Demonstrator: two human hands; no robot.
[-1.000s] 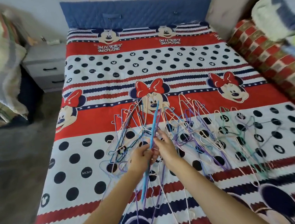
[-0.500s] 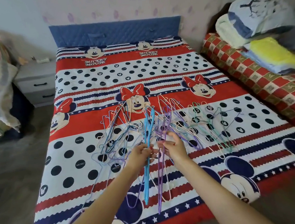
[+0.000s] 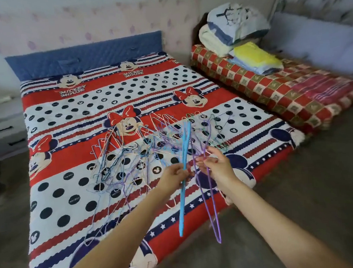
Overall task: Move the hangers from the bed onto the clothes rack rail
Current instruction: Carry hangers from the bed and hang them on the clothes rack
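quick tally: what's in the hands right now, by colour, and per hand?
Blue hangers, gripped in the left hand: 1
Purple hangers, pinched in the right hand: 1
Total in hand: 2
The tangled pile of hangers on the bed overlaps too much to count.

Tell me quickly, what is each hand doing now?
Left hand: grips the blue hanger.
Right hand: pinches the purple hanger.
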